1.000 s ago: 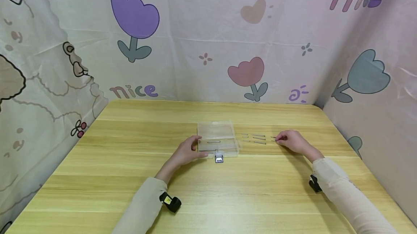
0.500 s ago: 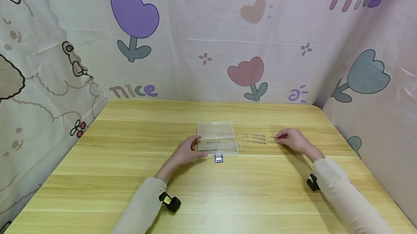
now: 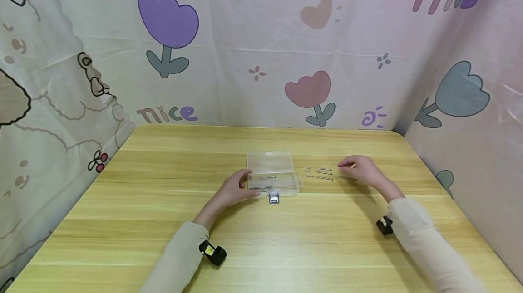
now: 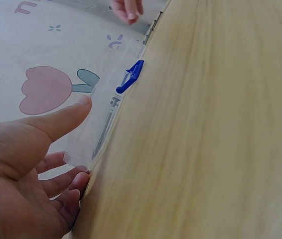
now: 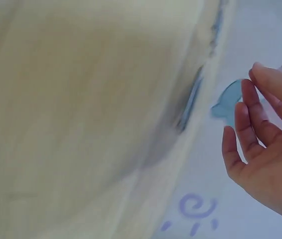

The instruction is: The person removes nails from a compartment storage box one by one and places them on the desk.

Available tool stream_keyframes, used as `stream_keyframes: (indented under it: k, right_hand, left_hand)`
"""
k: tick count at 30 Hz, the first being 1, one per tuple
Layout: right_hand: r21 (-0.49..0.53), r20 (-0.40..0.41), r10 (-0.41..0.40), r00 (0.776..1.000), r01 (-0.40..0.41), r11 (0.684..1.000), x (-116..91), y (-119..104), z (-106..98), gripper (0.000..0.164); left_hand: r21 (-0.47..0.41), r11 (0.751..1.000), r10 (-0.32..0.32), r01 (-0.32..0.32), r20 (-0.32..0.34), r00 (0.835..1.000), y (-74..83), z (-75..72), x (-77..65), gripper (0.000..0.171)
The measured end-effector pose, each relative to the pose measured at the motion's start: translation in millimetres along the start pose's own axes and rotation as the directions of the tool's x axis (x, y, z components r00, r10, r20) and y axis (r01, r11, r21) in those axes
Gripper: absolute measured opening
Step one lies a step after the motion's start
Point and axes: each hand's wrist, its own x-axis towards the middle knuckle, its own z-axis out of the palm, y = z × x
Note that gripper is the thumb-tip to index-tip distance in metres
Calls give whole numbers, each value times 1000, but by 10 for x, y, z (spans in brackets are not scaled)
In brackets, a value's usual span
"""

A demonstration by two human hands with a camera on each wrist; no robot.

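Note:
A clear plastic box (image 3: 270, 163) lies with its lid raised on the table, a blue-edged latch (image 3: 273, 198) at its front. Inside it are a few nails (image 3: 267, 177). My left hand (image 3: 230, 189) holds the box's left end, thumb at the front edge and fingers behind. To the box's right, several silver nails (image 3: 324, 173) lie in short rows. Just beyond them my right hand (image 3: 361, 170) is raised off the table, thumb and index fingertips pinched on a small nail that is mostly hidden. Another nail (image 3: 350, 178) lies below this hand.
The wooden table (image 3: 163, 220) runs back to a printed cloth (image 3: 237, 21) hanging behind and at both sides. A small black camera (image 3: 213, 253) is strapped to my left wrist, and another (image 3: 385, 225) to my right.
My right hand has lifted from the rightmost nails and shifted slightly left and back, uncovering a nail beneath it. My left hand and the box have stayed put.

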Motion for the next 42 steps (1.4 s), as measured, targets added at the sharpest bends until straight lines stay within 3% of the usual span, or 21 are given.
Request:
stream_keyframes:
  k: [10, 16, 29, 36, 42]
  right_hand:
    - [113, 83, -120, 989, 111, 987, 172, -659, 290, 18]
    - [136, 115, -202, 973, 187, 973, 291, -918, 473, 16]
    - [81, 202, -269, 942, 257, 963, 594, -1052, 772, 8]
    - [47, 222, -336, 916, 334, 941, 701, -1081, 880, 6]
    - [19, 203, -335, 920, 339, 941, 711, -1133, 924, 4]
  left_hand:
    - [-6, 1000, -2, 2, 3, 1000, 8, 20, -22, 76]
    - [-9, 1000, -1, 1, 0, 1000, 23, 25, -18, 76]
    - [-9, 1000, -12, 12, -6, 1000, 22, 11, 2, 76]
    - [-1, 1000, 0, 0, -7, 1000, 20, 6, -2, 75]
    - [5, 1000, -1, 1, -7, 1000, 17, 6, -1, 76]
